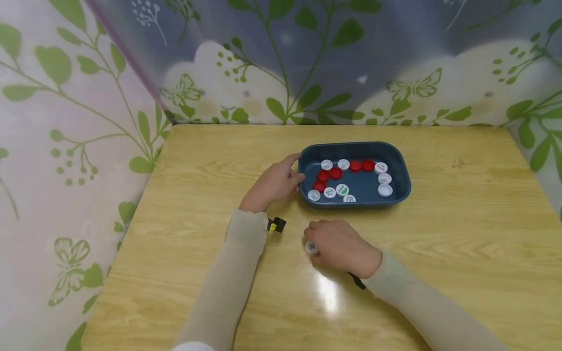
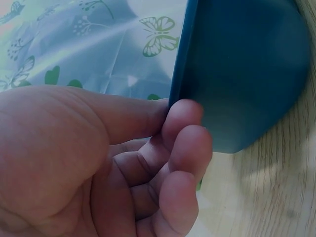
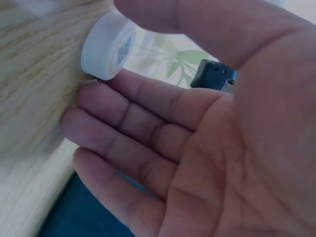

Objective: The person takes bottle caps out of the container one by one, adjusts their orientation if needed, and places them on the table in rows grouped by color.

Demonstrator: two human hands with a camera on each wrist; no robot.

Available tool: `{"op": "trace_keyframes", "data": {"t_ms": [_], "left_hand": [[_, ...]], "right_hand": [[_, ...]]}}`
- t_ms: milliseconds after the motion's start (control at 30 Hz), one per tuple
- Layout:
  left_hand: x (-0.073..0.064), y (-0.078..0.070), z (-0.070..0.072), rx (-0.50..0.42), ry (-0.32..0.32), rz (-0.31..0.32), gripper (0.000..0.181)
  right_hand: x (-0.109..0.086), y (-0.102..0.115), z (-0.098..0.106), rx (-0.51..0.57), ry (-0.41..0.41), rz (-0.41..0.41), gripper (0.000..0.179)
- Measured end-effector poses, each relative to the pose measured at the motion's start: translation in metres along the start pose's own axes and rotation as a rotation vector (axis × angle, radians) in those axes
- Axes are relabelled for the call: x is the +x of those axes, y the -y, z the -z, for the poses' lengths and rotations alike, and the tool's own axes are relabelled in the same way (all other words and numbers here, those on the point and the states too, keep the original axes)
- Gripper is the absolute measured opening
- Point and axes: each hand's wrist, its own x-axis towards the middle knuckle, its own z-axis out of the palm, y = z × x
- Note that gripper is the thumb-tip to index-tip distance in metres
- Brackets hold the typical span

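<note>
In the head view a dark blue tray (image 1: 360,195) stands on the table with red bottle caps (image 1: 335,172) and white bottle caps (image 1: 385,190) lying in it. My left hand (image 1: 275,183) is at the tray's left end. Its thumb and fingers grip the wall (image 2: 185,54) there, as the left wrist view shows. Nearer to me, in front of the tray, my right hand (image 1: 340,246) pinches a white bottle cap (image 3: 106,47) between thumb and index finger, low over the table. That cap is tilted on its edge, and a small printed square shows on its face.
The light wooden table (image 1: 210,161) reaches to a wall (image 1: 246,63) with leaf and butterfly prints at the back. Another printed wall (image 1: 52,161) borders the left side. A black strap piece (image 1: 277,224) sits at my left wrist.
</note>
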Motion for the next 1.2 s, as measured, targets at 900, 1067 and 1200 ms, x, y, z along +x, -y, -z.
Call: {"op": "trace_keyframes", "data": {"t_ms": [900,1067,1200], "left_hand": [[-0.006,-0.003,0.011,0.067,-0.005,0.002,0.068],[-0.008,-0.004,0.014,0.062,0.012,0.013,0.074],[-0.009,-0.006,0.014,0.092,0.041,0.000,0.084]], "right_hand": [[-0.004,0.003,0.007,-0.048,0.000,0.031,0.023],[-0.003,0.002,0.009,0.019,0.037,-0.001,0.026],[-0.011,-0.007,0.026,0.101,0.072,-0.033,0.032]]}}
